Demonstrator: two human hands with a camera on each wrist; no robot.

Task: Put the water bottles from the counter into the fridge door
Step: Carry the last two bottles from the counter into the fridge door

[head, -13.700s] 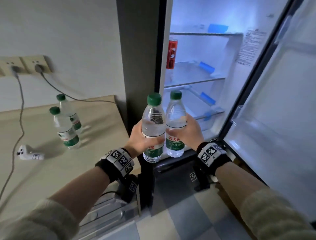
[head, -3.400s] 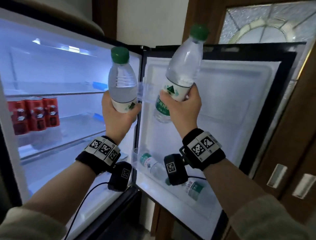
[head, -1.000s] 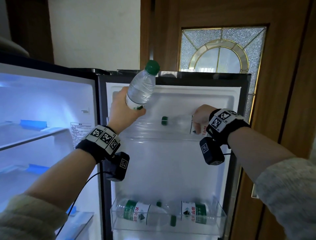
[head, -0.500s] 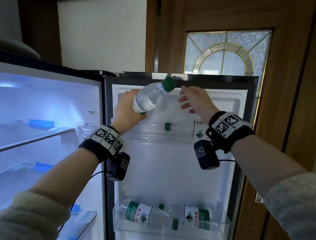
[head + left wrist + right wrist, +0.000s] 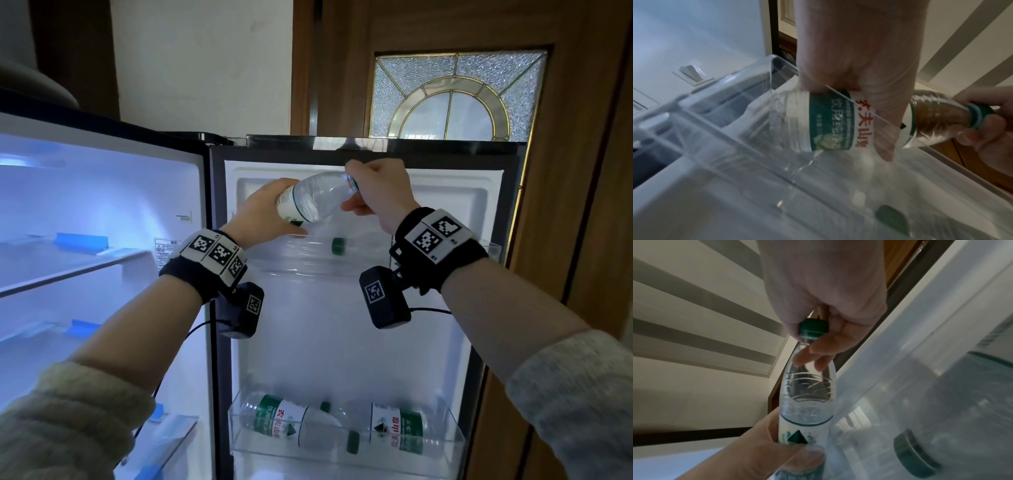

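- The left hand curls around the bottom half of a water bottle, fingers on the label.
- The right hand pinches the neck just under the green cap with its thumb and fingers.
- The bottle lies almost flat, cap pointing right, held just above the top door shelf of the open fridge door.
- 1 bottle already lies flat in that top shelf, on the right side.
- 2 more bottles lie flat in the bottom door shelf.
- The held bottle looks full, so it is probably a bit heavy for 1 hand.
- Its clear plastic is thin and will likely squish if squeezed hard, and it may be slippery.
- The label part and the hard neck look like the best spots to hold, 1 hand on each end.
- It is round, so it may roll when set down next to the other bottle.
- I think the next move is to lower it slowly into the left side of the top shelf.
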